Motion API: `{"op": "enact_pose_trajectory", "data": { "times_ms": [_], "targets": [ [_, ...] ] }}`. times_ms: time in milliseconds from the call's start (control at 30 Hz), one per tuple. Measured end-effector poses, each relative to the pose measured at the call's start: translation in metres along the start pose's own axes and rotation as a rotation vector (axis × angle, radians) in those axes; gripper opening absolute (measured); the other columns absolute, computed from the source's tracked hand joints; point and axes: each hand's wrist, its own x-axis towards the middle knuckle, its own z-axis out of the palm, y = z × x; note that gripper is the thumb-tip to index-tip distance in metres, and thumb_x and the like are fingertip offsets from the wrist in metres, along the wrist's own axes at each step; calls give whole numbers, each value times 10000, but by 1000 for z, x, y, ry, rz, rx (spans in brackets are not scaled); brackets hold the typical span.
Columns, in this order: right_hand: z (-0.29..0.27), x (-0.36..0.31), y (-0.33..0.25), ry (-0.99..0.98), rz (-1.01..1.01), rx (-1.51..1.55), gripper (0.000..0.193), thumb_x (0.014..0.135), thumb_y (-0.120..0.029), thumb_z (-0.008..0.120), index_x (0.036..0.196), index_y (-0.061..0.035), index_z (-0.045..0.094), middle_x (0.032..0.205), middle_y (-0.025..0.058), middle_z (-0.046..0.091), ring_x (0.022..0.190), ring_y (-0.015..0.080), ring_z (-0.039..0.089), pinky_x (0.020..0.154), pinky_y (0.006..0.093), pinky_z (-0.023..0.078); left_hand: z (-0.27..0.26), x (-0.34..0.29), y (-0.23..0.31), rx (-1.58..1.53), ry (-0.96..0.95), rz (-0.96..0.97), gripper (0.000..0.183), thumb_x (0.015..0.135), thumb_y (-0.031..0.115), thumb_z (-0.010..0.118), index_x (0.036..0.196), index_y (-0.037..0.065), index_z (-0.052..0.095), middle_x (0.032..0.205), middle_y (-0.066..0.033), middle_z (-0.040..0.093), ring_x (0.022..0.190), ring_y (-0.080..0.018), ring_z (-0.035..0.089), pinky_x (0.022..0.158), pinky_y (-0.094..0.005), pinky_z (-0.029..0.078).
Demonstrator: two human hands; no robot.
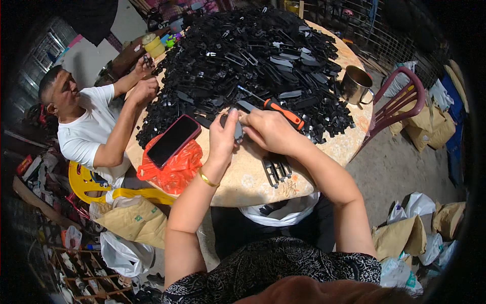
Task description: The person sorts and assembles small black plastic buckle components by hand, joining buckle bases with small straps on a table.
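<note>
My left hand (224,136) grips a small dark grey plastic part (238,129) just above the round table (324,149). My right hand (271,130) is closed around an orange-handled screwdriver (283,112), and its fingertips touch the same part. The screwdriver's metal tip points left, toward a big heap of black plastic parts (253,61) that covers most of the table. A few finished black parts (276,169) lie on the table below my right wrist. A gold bangle sits on my left wrist.
A phone (173,140) rests on a red plastic bag (174,169) at my left. A metal mug (356,83) stands at the table's right edge, with a maroon chair (400,101) beyond. Another person (91,126) works at the left on a yellow chair. Paper sacks and bags crowd the floor.
</note>
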Motion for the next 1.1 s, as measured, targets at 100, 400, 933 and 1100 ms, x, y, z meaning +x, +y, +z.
{"op": "enact_pose_trajectory", "data": {
  "times_ms": [100,400,933,1100],
  "targets": [
    [6,-2,-2,6,-31,33,147,765,-96,590,854,17,560,770,163,564,739,340,578,650,410,470,1,3,-10,-86,60,56,249,893,274,562,897,26,578,711,14,556,574,-34,477,477,-188,364],
    [-7,5,-5,-149,92,243,304,764,-152,615,1042,-28,607,850,147,612,773,308,603,694,367,482,-5,4,-9,-43,234,125,268,905,289,536,954,26,517,708,-22,555,522,-69,479,453,-207,372],
    [2,4,34,-141,456,1211,553,932,-354,446,1343,-2,335,1252,114,494,1080,156,512,850,320,472,39,-160,-60,1117,-1116,394,564,719,220,682,1188,32,433,985,-114,492,893,-292,538,768,-357,457],
    [8,3,36,-156,374,1206,671,918,-478,400,1397,-40,230,1344,106,392,1163,171,435,891,344,446,37,-129,-28,671,-855,539,450,783,258,651,1118,-14,522,951,-153,582,871,-285,590,757,-340,486]
  ]
}}
